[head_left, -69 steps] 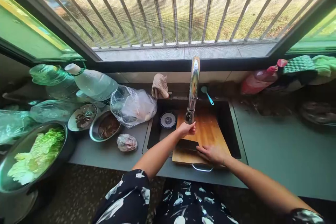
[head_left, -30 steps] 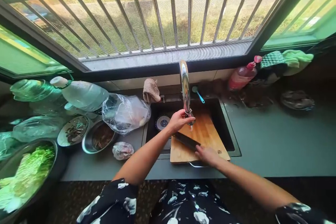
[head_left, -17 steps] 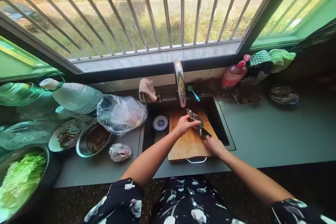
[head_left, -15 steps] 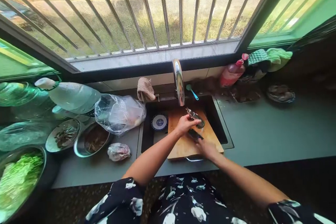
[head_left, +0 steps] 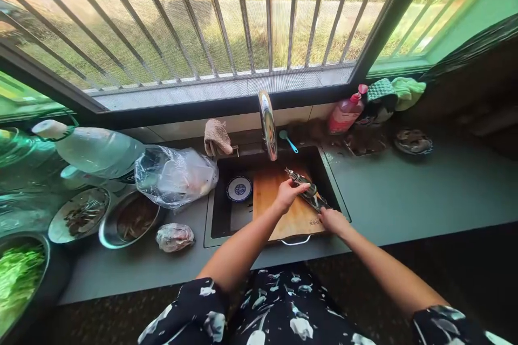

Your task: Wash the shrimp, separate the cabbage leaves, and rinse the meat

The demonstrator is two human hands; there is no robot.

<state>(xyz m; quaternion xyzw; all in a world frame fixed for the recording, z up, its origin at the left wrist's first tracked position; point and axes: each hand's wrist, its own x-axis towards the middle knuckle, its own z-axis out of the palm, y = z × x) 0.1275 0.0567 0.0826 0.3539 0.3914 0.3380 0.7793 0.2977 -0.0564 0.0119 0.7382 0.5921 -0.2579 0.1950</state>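
At a kitchen sink (head_left: 220,215) below a barred window, a person's left hand (head_left: 286,194) closes around the pull-out tap head (head_left: 298,179), drawn down from the chrome spout (head_left: 267,124). The right hand (head_left: 332,220) grips the handle of a knife (head_left: 314,201), its blade angled up beneath the tap head. Both hover over a wooden cutting board (head_left: 279,202) laid across the sink. Steel bowls (head_left: 131,219) and a plastic bag (head_left: 174,177) crowd the grey worktop (head_left: 404,199) at left.

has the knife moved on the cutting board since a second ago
Yes. The knife in the right hand has swung from the cutting board's middle to its right edge, beside the sink wall.
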